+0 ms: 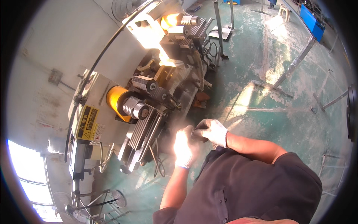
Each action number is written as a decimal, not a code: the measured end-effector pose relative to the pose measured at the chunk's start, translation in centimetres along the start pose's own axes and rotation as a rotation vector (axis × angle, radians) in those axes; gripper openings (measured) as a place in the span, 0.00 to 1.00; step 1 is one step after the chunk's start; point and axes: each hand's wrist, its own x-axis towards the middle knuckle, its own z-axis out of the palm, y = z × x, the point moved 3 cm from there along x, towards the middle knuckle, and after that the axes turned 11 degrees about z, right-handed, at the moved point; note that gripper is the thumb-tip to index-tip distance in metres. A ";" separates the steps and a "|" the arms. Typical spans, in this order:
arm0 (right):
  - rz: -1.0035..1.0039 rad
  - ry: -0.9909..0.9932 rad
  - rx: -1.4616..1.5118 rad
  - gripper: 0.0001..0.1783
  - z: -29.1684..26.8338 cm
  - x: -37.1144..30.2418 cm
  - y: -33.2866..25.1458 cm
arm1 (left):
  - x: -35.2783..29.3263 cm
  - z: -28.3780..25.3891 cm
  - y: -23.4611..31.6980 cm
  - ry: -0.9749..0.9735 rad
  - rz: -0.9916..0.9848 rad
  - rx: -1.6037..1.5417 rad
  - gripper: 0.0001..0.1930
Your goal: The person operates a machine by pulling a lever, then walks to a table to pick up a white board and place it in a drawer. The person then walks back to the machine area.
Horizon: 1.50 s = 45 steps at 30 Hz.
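In front of my body, both hands come together, each in a white work glove with darkened, dirty fingers. My left hand (183, 148) is closed, and strong sunlight washes out its back. Its fingertips meet those of my right hand (212, 132), which is closed too, its fingers bent inward. Anything between the fingertips is too small and dark to make out. Closest to the hands, on their left, stands a bench machine with a ridged metal chuck (135, 108) in an orange collar (117, 98) and a grooved metal slide (143, 136) below it. Neither hand touches the machine.
A second, similar machine with a metal spindle (190, 20) stands farther off, partly sunlit. A black cable (106, 48) arches over the nearer machine. Metal posts (294, 64) rise from the worn green floor (257, 130). A fan (119, 198) stands lower left; a stool (284, 13) is far off.
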 end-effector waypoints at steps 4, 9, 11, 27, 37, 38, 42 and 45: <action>0.053 -0.060 0.003 0.20 -3.3 2.7 -0.6 | 2.6 2.6 -0.7 -0.113 -0.036 -0.036 0.26; -0.011 -0.063 -0.140 0.20 -6.5 6.0 -2.5 | 6.4 4.2 -1.6 -0.107 -0.173 -0.173 0.28; -0.047 -0.071 -0.274 0.21 -7.6 7.9 -3.2 | 7.9 4.9 -2.5 -0.145 -0.217 -0.294 0.29; -0.506 0.143 0.090 0.17 -40.9 25.5 -24.6 | 3.4 -4.6 -5.8 0.182 -0.801 0.311 0.05; -0.549 0.145 0.288 0.13 -39.3 36.2 -27.3 | 8.5 -7.5 -1.3 0.250 -0.669 0.582 0.03; -0.538 0.163 0.327 0.12 -39.0 36.5 -27.5 | 8.6 -7.4 -1.4 0.266 -0.668 0.580 0.03; -0.536 0.158 0.409 0.09 -38.1 36.8 -27.7 | 8.0 -8.0 -1.8 0.279 -0.702 0.551 0.04; -0.522 0.227 0.366 0.11 -38.1 37.3 -27.9 | 8.3 -8.0 -2.0 0.290 -0.677 0.564 0.04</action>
